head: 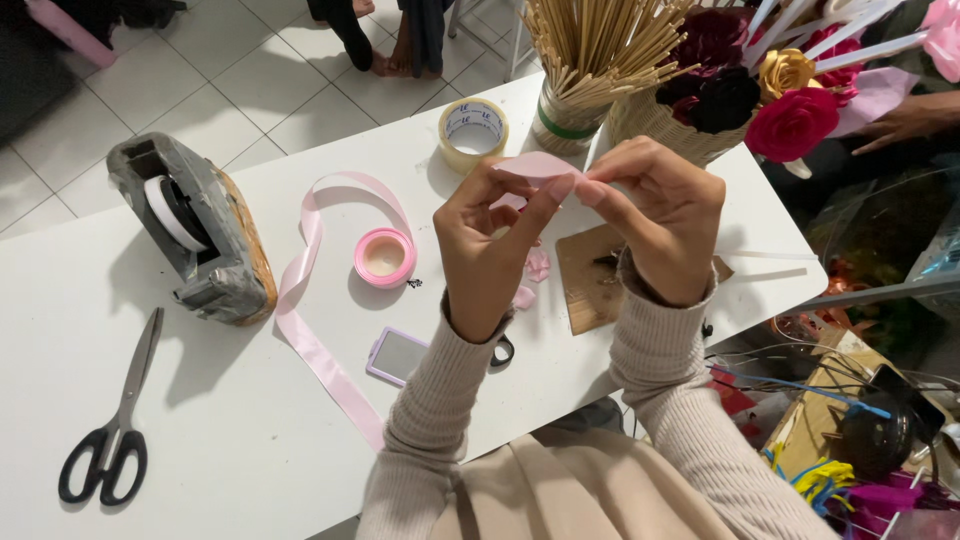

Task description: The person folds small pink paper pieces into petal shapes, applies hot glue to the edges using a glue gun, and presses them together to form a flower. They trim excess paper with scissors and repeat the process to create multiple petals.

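Pink ribbon piece (537, 166) is pinched between both hands above the table's far edge, clear of the tabletop. Left hand (490, 245) is closed on the piece's left part with thumb and forefinger; the remaining fingers are curled in. Right hand (660, 215) is closed on the right end with thumb and forefinger tips pressed together. The piece's long axis is seen running roughly left to right, parallel to the table's long edge, the left end slightly raised; it appears folded or bent along its length, though the exact fold cannot be told.

Progress, judged from the layout: a short length appears already cut and is being shaped; a few small pink shaped pieces (537, 265) are noted lying on the table just below the hands, beside a brown cardboard square (590, 280). Much ribbon is left: a pink ribbon spool (384, 257) is recorded near the table's middle, with a long loose ribbon tail (312, 330) running toward the near edge.

Further out: a clear tape roll (473, 133) and a cup of wooden sticks (590, 60) at the far edge, a basket of finished paper roses (760, 90) at the far right corner, a grey tape dispenser (195, 235) toward the left, scissors (110, 430) at the near left corner, and a small pink-framed mirror (397, 355) near the near edge.
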